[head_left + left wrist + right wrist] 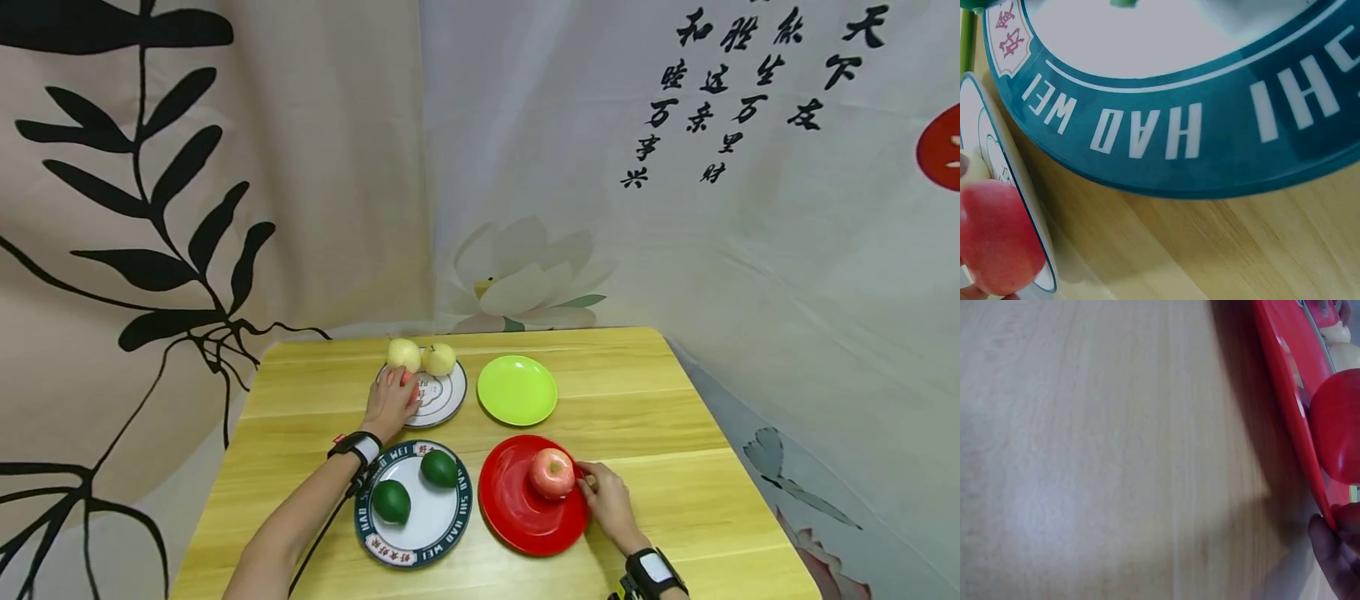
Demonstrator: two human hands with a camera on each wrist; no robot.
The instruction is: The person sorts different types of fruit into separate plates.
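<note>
My left hand (392, 402) grips a red apple (999, 240) at the left side of the small white plate (448, 403); in the head view the fingers cover most of that apple. Two pale yellow pears (438, 360) sit on the same plate, just beyond the fingertips. On the right, my right hand (609, 500) pinches the rim of the red plate (517, 525) between thumb and fingers. A second apple (552, 473), pinkish red, rests on that plate close to the pinched rim. Seen from the right wrist, the thumb and fingers (1329, 544) close on the plate's edge.
A blue-rimmed white plate (427, 525) holds two green fruits (392, 502), below the left forearm. Behind the red plate lies a bare lime-green plate (517, 390). The wooden table (622, 383) backs onto a printed curtain. A black cable (318, 542) runs along the left forearm.
</note>
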